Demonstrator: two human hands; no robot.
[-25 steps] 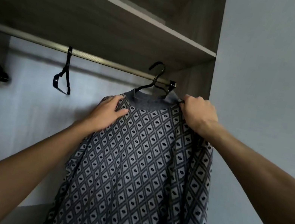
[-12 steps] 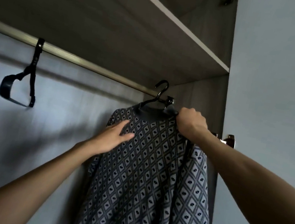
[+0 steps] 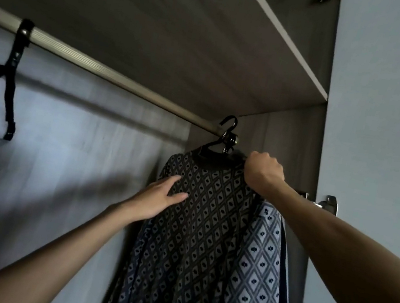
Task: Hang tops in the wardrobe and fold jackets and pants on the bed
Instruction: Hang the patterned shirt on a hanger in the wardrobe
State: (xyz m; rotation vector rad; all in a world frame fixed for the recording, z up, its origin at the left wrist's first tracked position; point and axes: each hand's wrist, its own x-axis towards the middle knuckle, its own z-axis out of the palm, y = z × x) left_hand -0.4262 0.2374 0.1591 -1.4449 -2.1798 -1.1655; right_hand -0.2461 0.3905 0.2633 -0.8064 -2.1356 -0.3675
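Note:
A grey top with a dark diamond pattern (image 3: 208, 233) hangs on a black hanger (image 3: 226, 140) at the right end of the wardrobe rail (image 3: 116, 75). The hanger's hook is level with the rail end; whether it rests on the rail is unclear. My right hand (image 3: 263, 173) is closed on the top's right shoulder and the hanger arm under it. My left hand (image 3: 161, 198) lies flat with fingers apart on the top's left chest.
An empty black hanger (image 3: 12, 81) hangs on the rail at the far left. A shelf (image 3: 281, 32) runs above the rail. The open wardrobe door (image 3: 380, 183) stands at the right, with a metal hinge (image 3: 328, 204) by my right forearm.
Both hands carried the top on its hanger up and to the right, deeper into the wardrobe corner. My left hand went from gripping the left shoulder to lying flat on the chest.

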